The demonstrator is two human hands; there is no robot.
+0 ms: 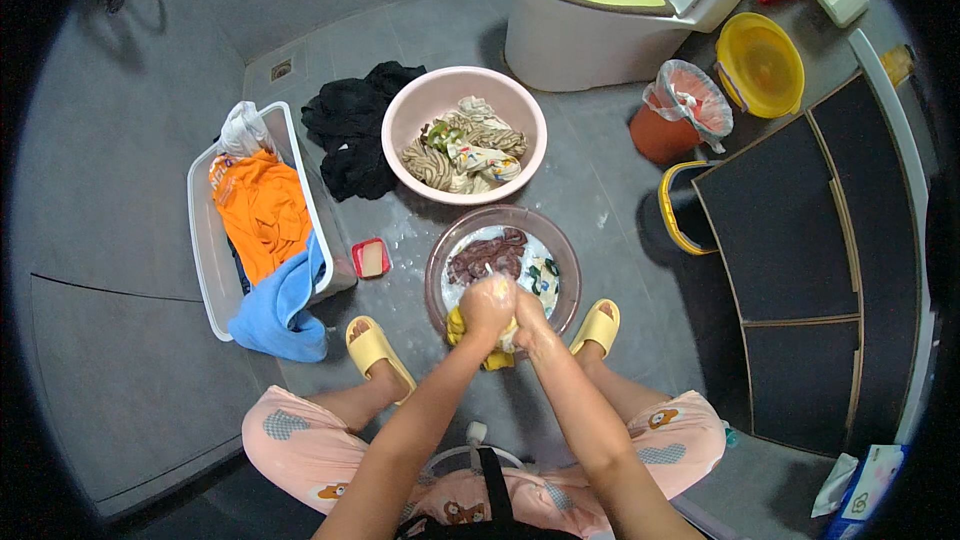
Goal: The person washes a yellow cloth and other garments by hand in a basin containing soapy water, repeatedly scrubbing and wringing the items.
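Observation:
My left hand (pixel 489 307) and my right hand (pixel 531 317) are together over the near side of a brownish translucent basin (pixel 435 270). Both are closed on a wet yellow and white cloth (pixel 456 326), part of which hangs over the basin's near rim. Pale suds cover my left hand. Inside the basin, a brown cloth (pixel 487 255) and a white cloth with dark green print (pixel 544 277) lie in whitish soapy water. The part of the yellow cloth between my palms is hidden.
Beyond stands a pink basin (pixel 465 75) of patterned clothes, with black clothes (pixel 352 127) beside it. A soap bar (pixel 371 259) sits in a red dish at left, near a bin (pixel 292 127) of laundry. A toilet (pixel 585 45), trash bin (pixel 664 131) and black bucket (pixel 664 202) stand right.

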